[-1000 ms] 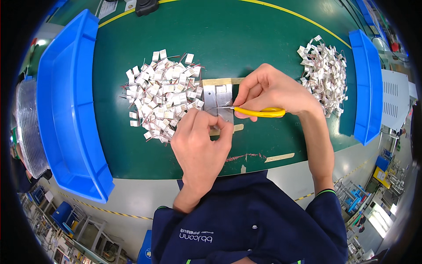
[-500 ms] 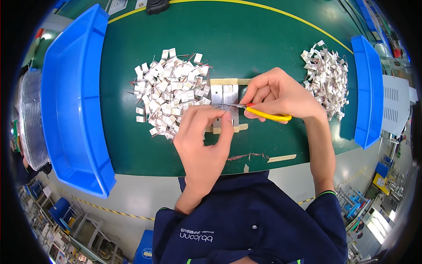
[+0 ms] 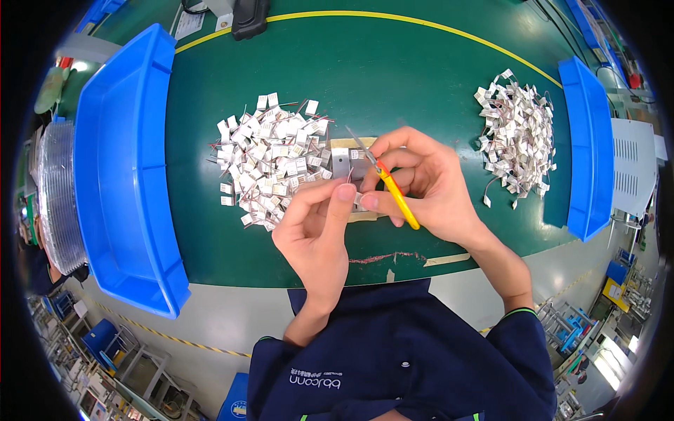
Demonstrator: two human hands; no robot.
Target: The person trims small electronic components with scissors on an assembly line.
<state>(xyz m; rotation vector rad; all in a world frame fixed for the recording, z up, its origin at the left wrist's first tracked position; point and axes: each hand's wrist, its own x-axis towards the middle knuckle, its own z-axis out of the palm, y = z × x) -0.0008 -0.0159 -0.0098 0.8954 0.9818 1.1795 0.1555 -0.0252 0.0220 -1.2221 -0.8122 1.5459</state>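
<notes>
Closest to you, your left hand comes up from the lower edge with its fingers curled, thumb and forefinger pressed together on a small white piece that sits right where your two hands meet. Your right hand touches it from the other side, its fingers wrapped around a pair of yellow-handled scissors; the handle slants down across your palm and the thin blades point up and to the left, past your fingertips. You cannot tell from here whether the blades are parted. Just beyond your hands, partly hidden by them, a small grey metal block rests on the green mat. To its left lies a big heap of small white wired parts, touching the block's side. Well apart to the right sits a second, narrower pile of the same parts, just beside a blue bin. A larger blue tray lines the mat's left edge.
</notes>
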